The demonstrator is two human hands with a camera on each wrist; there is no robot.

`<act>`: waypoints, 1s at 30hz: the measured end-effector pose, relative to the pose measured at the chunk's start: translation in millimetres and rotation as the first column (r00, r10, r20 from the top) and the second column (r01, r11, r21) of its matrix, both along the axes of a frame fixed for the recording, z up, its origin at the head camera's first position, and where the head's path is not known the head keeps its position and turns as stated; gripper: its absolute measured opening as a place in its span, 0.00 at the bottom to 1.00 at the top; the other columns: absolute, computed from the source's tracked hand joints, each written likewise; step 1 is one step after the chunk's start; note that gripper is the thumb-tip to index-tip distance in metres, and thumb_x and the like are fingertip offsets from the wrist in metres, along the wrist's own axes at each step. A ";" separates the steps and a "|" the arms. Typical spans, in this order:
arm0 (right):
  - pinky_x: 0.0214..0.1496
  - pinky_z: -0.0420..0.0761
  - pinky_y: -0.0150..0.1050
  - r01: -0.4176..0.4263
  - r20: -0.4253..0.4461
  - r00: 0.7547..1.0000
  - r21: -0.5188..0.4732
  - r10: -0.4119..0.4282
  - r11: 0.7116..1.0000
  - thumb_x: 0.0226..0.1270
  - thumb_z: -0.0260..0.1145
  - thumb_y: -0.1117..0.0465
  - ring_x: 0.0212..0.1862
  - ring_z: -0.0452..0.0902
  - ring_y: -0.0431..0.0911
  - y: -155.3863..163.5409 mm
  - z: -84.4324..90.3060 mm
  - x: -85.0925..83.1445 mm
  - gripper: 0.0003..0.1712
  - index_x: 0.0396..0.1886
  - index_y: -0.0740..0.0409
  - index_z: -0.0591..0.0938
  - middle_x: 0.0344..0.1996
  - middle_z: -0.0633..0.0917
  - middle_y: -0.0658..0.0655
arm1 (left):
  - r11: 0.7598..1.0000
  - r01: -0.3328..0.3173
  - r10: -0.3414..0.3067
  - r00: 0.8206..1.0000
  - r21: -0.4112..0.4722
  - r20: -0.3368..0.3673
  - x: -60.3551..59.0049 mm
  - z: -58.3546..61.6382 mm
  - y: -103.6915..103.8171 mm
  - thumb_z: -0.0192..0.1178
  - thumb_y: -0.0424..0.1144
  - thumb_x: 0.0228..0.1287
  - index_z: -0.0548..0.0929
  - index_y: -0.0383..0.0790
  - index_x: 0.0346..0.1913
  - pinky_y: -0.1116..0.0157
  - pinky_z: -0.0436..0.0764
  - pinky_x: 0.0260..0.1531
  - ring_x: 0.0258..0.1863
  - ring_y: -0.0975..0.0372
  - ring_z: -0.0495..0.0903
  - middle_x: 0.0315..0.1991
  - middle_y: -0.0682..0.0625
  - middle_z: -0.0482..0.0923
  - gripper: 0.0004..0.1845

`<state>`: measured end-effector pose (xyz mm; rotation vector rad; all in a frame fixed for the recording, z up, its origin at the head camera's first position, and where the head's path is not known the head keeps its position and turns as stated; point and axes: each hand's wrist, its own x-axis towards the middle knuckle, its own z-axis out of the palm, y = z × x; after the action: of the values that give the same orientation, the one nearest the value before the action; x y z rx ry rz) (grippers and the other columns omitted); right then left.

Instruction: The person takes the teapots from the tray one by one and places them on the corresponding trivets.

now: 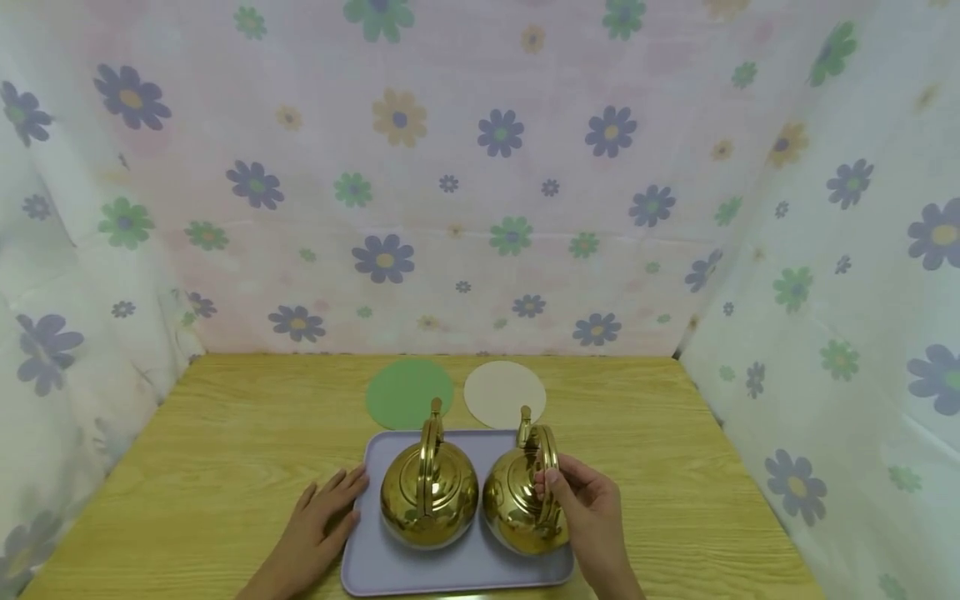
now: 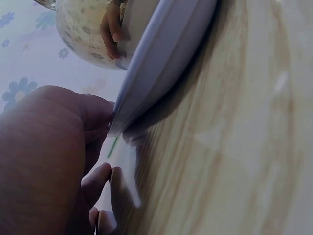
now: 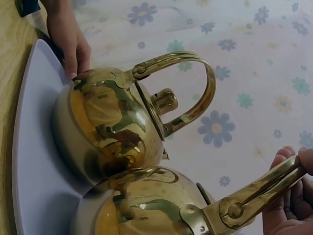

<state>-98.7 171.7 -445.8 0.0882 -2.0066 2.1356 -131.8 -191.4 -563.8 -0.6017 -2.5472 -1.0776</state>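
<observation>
i am watching two brass kettles sitting side by side on the lavender tray (image 1: 360,575), which is lying on the worktop (image 1: 187,467) just in front of a green mat (image 1: 408,392) and a cream mat (image 1: 504,392). taking the tray as my landmark: the right hand (image 1: 592,508) is reaching over its right half, its fingers (image 3: 288,205) curling round the upright bail handle (image 3: 259,193) of the right kettle (image 1: 517,504), thumb pressing on the near side. the left hand (image 1: 322,521) is lying flat and relaxed on the worktop, fingertips (image 2: 98,176) touching the tray's left edge, holding nothing. the left kettle (image 1: 429,496) is standing on the tray's left half, touching or almost touching its neighbour. to do this grip well, i judge the hand should be closing at the top of the handle arc so the body is hanging level, and any lift should be going straight up, since the two round bodies are so close that a sideways swing could be knocking the left one; the flat hand is well placed for steadying the tray.
</observation>
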 end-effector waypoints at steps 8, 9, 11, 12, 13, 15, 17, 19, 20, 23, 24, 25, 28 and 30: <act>0.45 0.86 0.31 0.029 -0.021 0.999 0.009 -0.029 1.000 0.74 0.62 0.70 0.37 0.85 0.38 -0.7 6.2 -3.4 0.16 0.52 0.82 0.79 0.34 0.89 0.52 | 1.000 0.005 -0.005 1.000 -0.003 0.001 1.5 2.2 0.2 0.64 0.34 0.68 0.79 0.42 0.68 0.45 0.48 0.75 0.74 0.73 0.54 0.69 0.44 0.75 0.25; 0.45 0.86 0.31 0.021 -0.024 0.999 0.008 -0.021 1.000 0.74 0.62 0.70 0.37 0.85 0.39 -1.0 7.0 -5.0 0.16 0.52 0.83 0.79 0.34 0.89 0.52 | 1.000 0.004 -0.004 1.000 0.000 0.004 1.4 3.2 -0.2 0.64 0.34 0.68 0.79 0.42 0.68 0.43 0.49 0.74 0.74 0.72 0.55 0.69 0.44 0.75 0.25; 0.45 0.86 0.31 0.004 -0.032 0.999 0.011 -0.003 1.000 0.74 0.62 0.69 0.37 0.85 0.39 -1.4 8.4 -8.3 0.17 0.51 0.83 0.79 0.34 0.88 0.51 | 1.000 0.002 -0.002 1.000 0.005 0.013 0.8 5.0 -0.8 0.64 0.34 0.68 0.79 0.43 0.68 0.39 0.49 0.73 0.74 0.70 0.56 0.69 0.44 0.75 0.25; 0.44 0.86 0.31 -0.008 -0.034 0.999 0.010 0.008 1.000 0.74 0.62 0.69 0.37 0.85 0.39 -1.5 8.9 -9.8 0.17 0.51 0.83 0.79 0.34 0.88 0.51 | 1.000 0.001 -0.001 1.000 0.008 0.019 0.5 5.7 -0.9 0.64 0.34 0.68 0.79 0.43 0.68 0.37 0.50 0.73 0.75 0.69 0.56 0.69 0.44 0.75 0.25; 0.44 0.86 0.31 -0.017 -0.038 0.999 0.012 0.018 1.000 0.74 0.62 0.69 0.37 0.85 0.39 -1.4 9.3 -11.3 0.17 0.51 0.83 0.79 0.34 0.88 0.50 | 1.000 0.000 0.000 1.000 0.008 0.024 0.2 6.3 -0.8 0.64 0.34 0.68 0.79 0.43 0.68 0.36 0.50 0.72 0.75 0.67 0.57 0.69 0.44 0.75 0.25; 0.43 0.86 0.31 -0.028 -0.046 0.999 0.013 0.029 1.000 0.73 0.62 0.70 0.36 0.84 0.38 -0.8 9.5 -13.6 0.15 0.50 0.83 0.79 0.33 0.88 0.50 | 1.000 0.005 -0.005 0.999 0.006 0.039 0.2 7.0 0.3 0.64 0.35 0.69 0.79 0.43 0.68 0.36 0.49 0.73 0.75 0.64 0.58 0.70 0.44 0.74 0.25; 0.42 0.86 0.31 -0.039 -0.058 0.998 0.013 0.040 0.999 0.73 0.62 0.71 0.36 0.84 0.38 -1.3 9.3 -16.0 0.15 0.49 0.83 0.79 0.33 0.88 0.50 | 1.000 0.006 -0.006 0.999 0.004 0.051 0.0 7.7 0.2 0.64 0.35 0.69 0.79 0.43 0.68 0.36 0.48 0.73 0.75 0.63 0.59 0.70 0.45 0.74 0.25; 0.42 0.86 0.30 -0.056 -0.069 0.996 0.012 0.056 0.998 0.73 0.62 0.71 0.36 0.84 0.37 -1.7 9.3 -18.2 0.15 0.50 0.84 0.79 0.33 0.88 0.50 | 1.000 0.003 -0.003 0.998 0.005 0.057 0.2 8.0 0.4 0.64 0.36 0.69 0.79 0.43 0.68 0.36 0.48 0.73 0.75 0.62 0.59 0.70 0.45 0.74 0.25; 0.42 0.86 0.30 -0.064 -0.075 0.995 0.012 0.065 0.998 0.74 0.61 0.71 0.36 0.84 0.37 -1.9 9.4 -19.3 0.15 0.50 0.84 0.79 0.33 0.88 0.49 | 1.000 0.000 -0.001 0.998 0.006 0.058 0.3 8.0 0.4 0.64 0.36 0.69 0.79 0.43 0.68 0.36 0.48 0.73 0.75 0.63 0.58 0.70 0.45 0.74 0.25; 0.42 0.85 0.30 -0.082 -0.090 0.993 0.013 0.083 0.997 0.74 0.61 0.71 0.36 0.84 0.37 -2.5 10.4 -21.9 0.16 0.50 0.85 0.78 0.34 0.88 0.49 | 1.000 -0.005 0.005 0.999 0.007 0.049 0.4 8.1 0.6 0.64 0.36 0.69 0.79 0.43 0.68 0.38 0.47 0.74 0.75 0.67 0.56 0.70 0.45 0.74 0.25; 0.42 0.85 0.30 -0.085 -0.093 0.992 0.010 0.085 0.996 0.74 0.61 0.71 0.36 0.84 0.37 -2.7 10.9 -22.5 0.16 0.50 0.85 0.78 0.34 0.88 0.49 | 1.000 -0.005 0.005 0.999 0.005 0.043 0.3 8.1 0.7 0.64 0.36 0.69 0.79 0.43 0.68 0.39 0.47 0.75 0.75 0.68 0.56 0.70 0.44 0.74 0.25; 0.42 0.85 0.30 -0.086 -0.095 0.992 0.008 0.086 0.996 0.74 0.61 0.71 0.36 0.84 0.37 -2.9 11.4 -23.0 0.16 0.50 0.85 0.78 0.34 0.88 0.49 | 1.000 -0.005 0.005 0.999 0.003 0.038 0.2 8.1 0.8 0.64 0.35 0.69 0.79 0.43 0.68 0.41 0.47 0.76 0.75 0.70 0.55 0.70 0.44 0.74 0.25; 0.41 0.85 0.30 -0.092 -0.092 0.992 -0.006 0.091 0.996 0.73 0.61 0.71 0.36 0.83 0.37 -3.6 12.6 -23.9 0.16 0.49 0.86 0.78 0.34 0.88 0.50 | 1.000 -0.003 0.003 1.000 -0.004 0.022 -0.1 7.9 1.0 0.64 0.35 0.68 0.79 0.42 0.68 0.46 0.46 0.77 0.74 0.75 0.53 0.69 0.44 0.75 0.25; 0.42 0.86 0.30 -0.097 -0.089 0.991 -0.012 0.095 0.995 0.73 0.61 0.71 0.36 0.84 0.37 -4.2 13.2 -24.7 0.16 0.50 0.86 0.77 0.34 0.89 0.51 | 1.000 -0.003 0.003 1.000 -0.008 0.018 -0.4 8.1 1.0 0.64 0.35 0.68 0.79 0.41 0.68 0.48 0.46 0.77 0.74 0.76 0.52 0.69 0.44 0.75 0.25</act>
<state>-123.4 167.4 -432.7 0.2776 -1.9719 2.1643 -132.2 -190.3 -555.7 -0.5924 -2.5683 -1.0775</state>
